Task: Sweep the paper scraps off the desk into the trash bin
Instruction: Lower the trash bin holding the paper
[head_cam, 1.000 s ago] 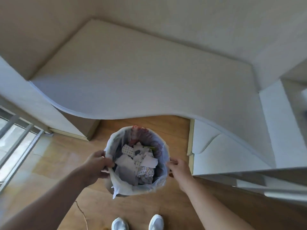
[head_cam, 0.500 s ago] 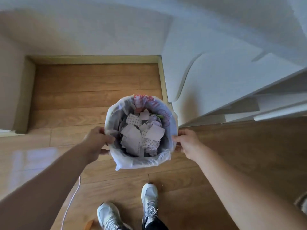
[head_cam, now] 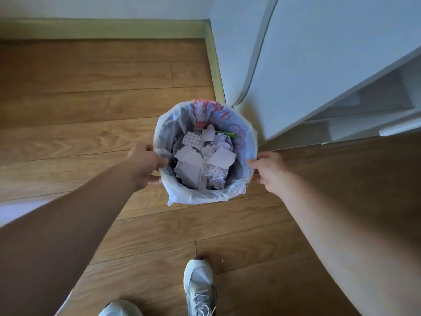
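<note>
The scraps (head_cam: 200,160) lie inside the bin (head_cam: 249,142), which the left hand (head_cam: 142,164) and right hand (head_cam: 270,171) grasp at opposite rims beside the desk (head_cam: 319,65), so sweeping appears complete.

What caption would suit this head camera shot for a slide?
Both hands, left hand and right hand, grip the rim of a lined trash bin full of paper scraps above a wooden floor.

One trash bin (head_cam: 249,142) is seen, lined with one plastic bag (head_cam: 205,197). Two hands are counted, left hand (head_cam: 142,164) and right hand (head_cam: 270,171). Two shoes are visible near, one (head_cam: 199,286) fully. Paper scraps (head_cam: 200,159) cannot be counted exactly.
</note>
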A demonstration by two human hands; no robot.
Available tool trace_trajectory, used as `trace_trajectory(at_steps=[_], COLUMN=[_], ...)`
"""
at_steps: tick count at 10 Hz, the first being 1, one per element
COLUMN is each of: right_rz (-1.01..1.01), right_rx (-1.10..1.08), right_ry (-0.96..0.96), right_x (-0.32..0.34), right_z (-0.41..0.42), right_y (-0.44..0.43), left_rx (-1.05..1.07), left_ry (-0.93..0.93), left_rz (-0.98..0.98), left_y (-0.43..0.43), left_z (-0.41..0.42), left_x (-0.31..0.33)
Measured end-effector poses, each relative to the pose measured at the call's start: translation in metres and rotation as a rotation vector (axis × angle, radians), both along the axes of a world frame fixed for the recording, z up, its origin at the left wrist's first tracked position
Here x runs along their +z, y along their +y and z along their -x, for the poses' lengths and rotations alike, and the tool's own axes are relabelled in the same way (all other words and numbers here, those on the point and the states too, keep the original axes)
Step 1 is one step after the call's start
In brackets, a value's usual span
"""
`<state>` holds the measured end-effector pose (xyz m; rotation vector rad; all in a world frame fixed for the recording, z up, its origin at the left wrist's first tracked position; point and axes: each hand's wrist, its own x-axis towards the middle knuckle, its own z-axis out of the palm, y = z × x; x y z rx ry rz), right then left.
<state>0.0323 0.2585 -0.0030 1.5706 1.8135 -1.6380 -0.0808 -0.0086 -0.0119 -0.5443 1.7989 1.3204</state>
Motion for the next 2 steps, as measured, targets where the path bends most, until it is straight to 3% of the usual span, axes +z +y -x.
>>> trace_trajectory(at_steps=[2], right_rz=[-0.039], right_rx=[0.020], right_ry=[0.003], right_x=[0.008], right_z=[0.001], right_y=[-0.003], left_rx=[0.020], left_ry=[0.007], left_rz=[0.007], left_y=[-0.011], left_z=[-0.008], left_x=[0.012])
